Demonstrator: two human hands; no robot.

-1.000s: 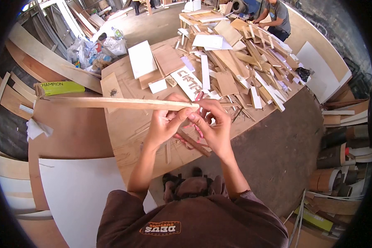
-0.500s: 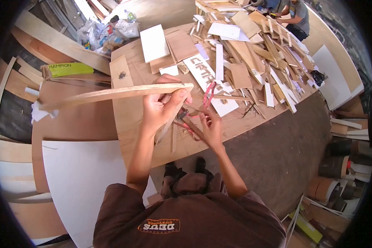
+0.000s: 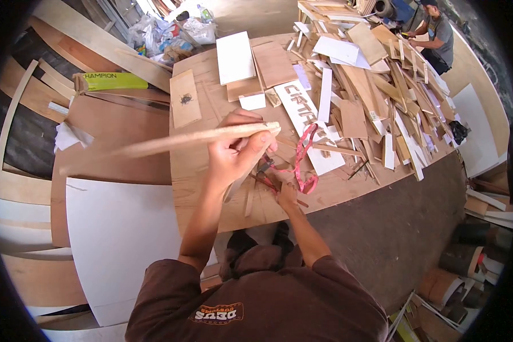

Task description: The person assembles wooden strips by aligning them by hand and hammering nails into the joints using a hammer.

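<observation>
My left hand is closed around a long thin wooden strip, near its right end. The strip's far end reaches left and is blurred. Low over the near part of the table, my right hand is at a dark brown stick, its fingers partly hidden. A pink strap lies looped on the table beside that hand. Behind it rests a white board with cut-out letters.
Wood offcuts are heaped on the table. A person works at the back right. Plastic bags sit at the back left. A large white sheet lies at the left, and curved pieces stand at the right.
My right hand has left the strip's end and moved down to the dark stick. My left hand still holds the strip. The view has shifted, so the table appears further right.
</observation>
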